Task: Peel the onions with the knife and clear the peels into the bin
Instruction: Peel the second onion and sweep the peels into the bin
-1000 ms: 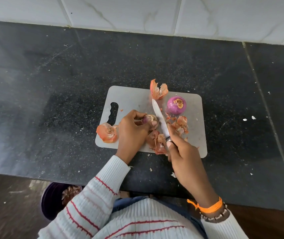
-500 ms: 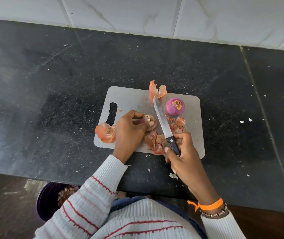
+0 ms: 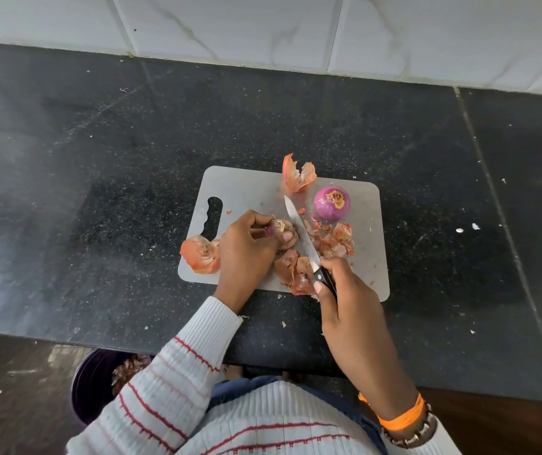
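A person stands at a dark stone counter, seen from above. A grey cutting board lies at the centre of the frame, its handle slot toward the left.

The left hand, just left of centre, curls its fingers and thumb around a small, partly skinned onion, pressing it against the board. The right hand, lower and to the right, grips the black handle of a paring knife with fingers wrapped tight. The blade runs up and to the left, its edge lying against the right side of the held onion.

A peeled purple onion sits apart on the upper right of the board. Dry orange peels are scattered about: one curled peel at the board's top edge, a large peel overhanging the board's left edge, and a heap of peels between the hands and to the right of the blade.

At the lower left of the frame, below the counter edge, a dark purple bin stands on the floor with some peels already inside.

The step in hand appears to be peeling the second onion. The next move likely calls for catching the loose skin between blade and thumb and pulling it away, with the left hand turning the onion. The peels on the board are not yet cleared into the bin.
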The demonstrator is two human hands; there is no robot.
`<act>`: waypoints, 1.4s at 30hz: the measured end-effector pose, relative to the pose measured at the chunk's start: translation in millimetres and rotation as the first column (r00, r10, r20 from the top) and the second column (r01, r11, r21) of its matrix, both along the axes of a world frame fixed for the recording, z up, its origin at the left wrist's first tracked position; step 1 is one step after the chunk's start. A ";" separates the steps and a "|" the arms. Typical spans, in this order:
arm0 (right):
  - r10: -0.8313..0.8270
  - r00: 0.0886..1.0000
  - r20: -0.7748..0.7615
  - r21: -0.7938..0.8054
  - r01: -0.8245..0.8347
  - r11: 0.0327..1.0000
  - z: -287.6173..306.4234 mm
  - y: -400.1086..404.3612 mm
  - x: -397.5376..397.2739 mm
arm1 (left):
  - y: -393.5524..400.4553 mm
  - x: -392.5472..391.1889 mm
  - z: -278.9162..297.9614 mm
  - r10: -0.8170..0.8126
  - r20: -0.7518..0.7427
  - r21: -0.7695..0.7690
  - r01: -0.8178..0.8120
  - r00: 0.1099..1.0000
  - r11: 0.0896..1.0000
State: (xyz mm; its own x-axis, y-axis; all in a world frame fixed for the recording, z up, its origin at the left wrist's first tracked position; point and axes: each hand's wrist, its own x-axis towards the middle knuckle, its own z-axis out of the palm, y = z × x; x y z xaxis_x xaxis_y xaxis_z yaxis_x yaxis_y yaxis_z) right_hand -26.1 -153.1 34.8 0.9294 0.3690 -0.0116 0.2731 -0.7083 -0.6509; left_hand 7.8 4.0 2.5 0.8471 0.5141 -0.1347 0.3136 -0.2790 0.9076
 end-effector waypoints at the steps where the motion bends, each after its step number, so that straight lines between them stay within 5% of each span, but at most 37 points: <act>1: -0.004 1.000 0.004 -0.009 0.004 1.000 1.2 1.2 -0.6 | -0.1 -0.4 -0.2 0.000 0.002 0.005 0.000 1.000 1.000; 12: 0.023 1.000 0.020 -0.251 -0.017 0.968 10.1 19.3 1.7 | -5.8 -0.6 1.9 -0.021 0.035 0.061 0.019 0.999 0.998; 25: 0.013 0.998 -0.057 -0.352 -0.033 0.935 2.0 22.0 -3.3 | -4.7 1.6 2.0 0.053 0.020 0.060 -0.055 0.998 0.997; 29: 0.017 0.999 0.028 -0.355 -0.006 0.935 -6.5 23.7 4.4 | -5.2 0.5 4.2 0.031 0.004 0.013 -0.031 1.000 0.999; 34: 0.009 0.999 0.032 -0.282 0.000 0.959 -20.0 15.1 12.9 | 2.1 -1.2 7.2 0.014 -0.006 -0.271 -0.015 1.000 0.963; 37: -0.049 0.999 0.013 -0.170 0.051 0.984 -25.6 11.3 21.6 | 6.6 -3.3 14.8 0.051 0.071 -0.624 0.004 0.996 0.781; 42: -0.084 0.996 -0.031 0.012 0.084 0.996 -29.3 10.5 28.8 | 8.7 -4.4 21.2 0.058 0.074 -0.812 0.027 0.996 0.583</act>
